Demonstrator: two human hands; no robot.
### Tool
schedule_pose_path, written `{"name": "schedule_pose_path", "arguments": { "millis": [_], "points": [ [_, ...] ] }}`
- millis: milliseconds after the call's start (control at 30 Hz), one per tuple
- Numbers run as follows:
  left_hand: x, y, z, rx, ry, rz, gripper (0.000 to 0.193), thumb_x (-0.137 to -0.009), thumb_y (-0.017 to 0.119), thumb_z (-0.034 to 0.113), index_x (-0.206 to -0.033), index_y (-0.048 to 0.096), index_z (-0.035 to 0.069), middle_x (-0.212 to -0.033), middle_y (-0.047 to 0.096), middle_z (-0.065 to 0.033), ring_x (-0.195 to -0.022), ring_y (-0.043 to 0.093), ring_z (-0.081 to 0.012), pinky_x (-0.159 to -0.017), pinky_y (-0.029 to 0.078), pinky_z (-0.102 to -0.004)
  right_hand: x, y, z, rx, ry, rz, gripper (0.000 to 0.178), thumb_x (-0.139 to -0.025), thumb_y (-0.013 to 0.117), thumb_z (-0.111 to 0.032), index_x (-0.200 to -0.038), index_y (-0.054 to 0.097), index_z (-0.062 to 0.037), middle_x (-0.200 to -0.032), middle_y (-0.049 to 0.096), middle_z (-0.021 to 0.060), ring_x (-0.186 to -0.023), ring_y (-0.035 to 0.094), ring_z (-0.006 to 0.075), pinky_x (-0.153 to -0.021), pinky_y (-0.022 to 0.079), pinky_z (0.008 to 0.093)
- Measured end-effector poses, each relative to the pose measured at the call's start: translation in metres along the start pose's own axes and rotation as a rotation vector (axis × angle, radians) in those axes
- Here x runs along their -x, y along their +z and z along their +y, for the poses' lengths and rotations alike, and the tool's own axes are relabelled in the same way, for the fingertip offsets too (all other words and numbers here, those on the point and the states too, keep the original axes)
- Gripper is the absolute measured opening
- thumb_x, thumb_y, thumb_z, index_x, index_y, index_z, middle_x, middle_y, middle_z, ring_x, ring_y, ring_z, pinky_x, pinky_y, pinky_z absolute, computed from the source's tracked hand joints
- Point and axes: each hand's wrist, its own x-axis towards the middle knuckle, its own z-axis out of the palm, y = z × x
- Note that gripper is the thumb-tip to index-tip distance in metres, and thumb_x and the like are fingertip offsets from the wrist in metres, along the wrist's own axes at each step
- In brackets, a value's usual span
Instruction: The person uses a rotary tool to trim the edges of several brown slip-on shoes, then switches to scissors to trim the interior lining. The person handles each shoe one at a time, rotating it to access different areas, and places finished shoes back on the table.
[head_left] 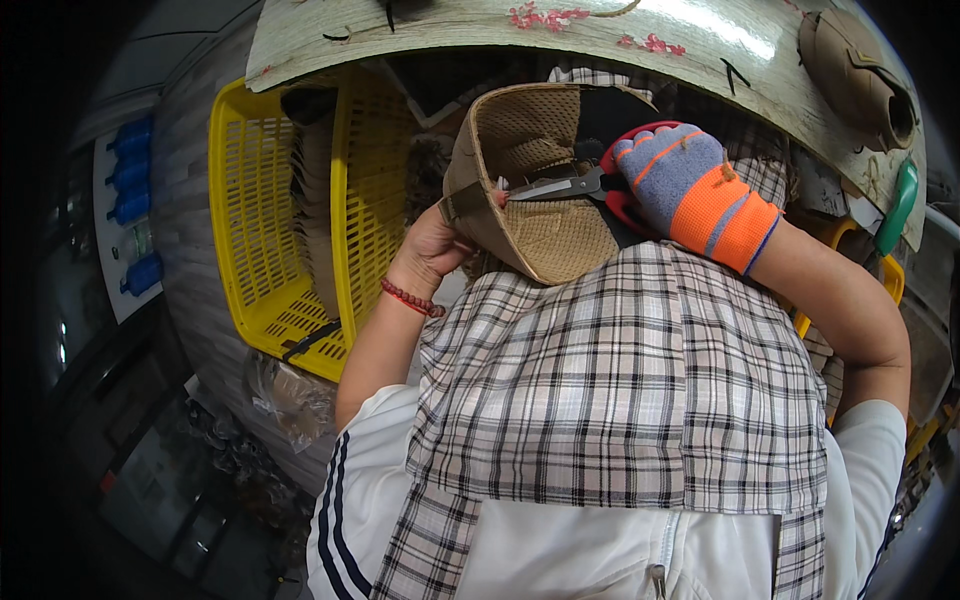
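My left hand point(440, 243) is bare, with a bead bracelet at the wrist. It grips the left edge of a tan, mesh-lined shoe upper point(565, 240), which rests against my lap with its hollow inside facing up. Part of its inside is black. My right hand point(690, 180), in a grey and orange glove, is closed round the red handles of scissors point(560, 188). Their blades reach left across the upper's opening, slightly parted, with the tips close to my left fingers. My left fingertips are partly hidden by the upper.
A table point(440, 30) with thread scraps runs across the top. Another tan upper point(855, 80) lies on its right end, near a green handle point(897, 207). A yellow basket point(345, 215) with stacked tan pieces stands at left; a plastic bag point(295, 405) lies below it.
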Motion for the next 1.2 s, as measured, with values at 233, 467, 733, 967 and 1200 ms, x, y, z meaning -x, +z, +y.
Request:
{"name": "schedule_pose_path", "arguments": {
  "millis": [233,467,733,967,1200],
  "points": [
    [0.002,0.011,0.000,-0.016,0.028,0.098,0.032,-0.080,0.070,0.001,-0.111,0.066,-0.004,-0.108,0.069,-0.0124,-0.099,0.066,-0.0224,-0.092,0.055,-0.0361,0.023,-0.003,0.033,-0.126,0.126,-0.077,0.051,-0.080,0.068,-0.053,-0.106,0.065,-0.0093,-0.091,0.069,0.0094,-0.089,0.068,0.0272,-0.074,0.054,0.0366],
    [0.006,0.025,-0.002,-0.027,0.089,0.069,0.033,-0.078,0.070,-0.004,-0.110,0.066,-0.003,-0.109,0.068,-0.0142,-0.100,0.066,-0.0237,-0.094,0.054,-0.0372,0.028,-0.001,0.036,-0.158,-0.022,-0.053,0.063,-0.071,0.075,-0.057,-0.106,0.063,-0.0061,-0.096,0.063,0.0118,-0.093,0.063,0.0306,-0.076,0.052,0.0394],
    [0.005,0.021,-0.003,0.015,0.083,0.080,0.032,-0.078,0.070,-0.006,-0.110,0.066,-0.004,-0.109,0.067,-0.0164,-0.099,0.066,-0.0245,-0.092,0.055,-0.0373,0.000,-0.007,0.019,-0.194,0.023,-0.330,0.060,-0.077,0.068,-0.059,-0.107,0.064,-0.0058,-0.085,0.068,0.0135,-0.081,0.068,0.0314,-0.067,0.054,0.0388],
    [0.005,0.013,-0.006,0.053,0.105,0.125,0.033,-0.078,0.070,-0.006,-0.110,0.065,-0.005,-0.108,0.068,-0.0166,-0.097,0.067,-0.0252,-0.089,0.057,-0.0380,0.006,-0.010,0.020,-0.226,0.020,-0.328,0.045,-0.082,0.065,-0.046,-0.105,0.064,-0.0064,-0.083,0.068,0.0131,-0.078,0.068,0.0322,-0.065,0.054,0.0393],
    [0.005,0.007,-0.009,-0.004,0.049,0.040,0.032,-0.088,0.063,0.003,-0.120,0.061,-0.003,-0.116,0.066,-0.0142,-0.108,0.063,-0.0222,-0.098,0.051,-0.0373,0.005,-0.012,0.018,-0.234,0.005,-0.317,0.041,-0.082,0.065,-0.041,-0.101,0.063,-0.0050,-0.083,0.068,0.0135,-0.077,0.068,0.0325,-0.065,0.054,0.0391]
  ]
}}
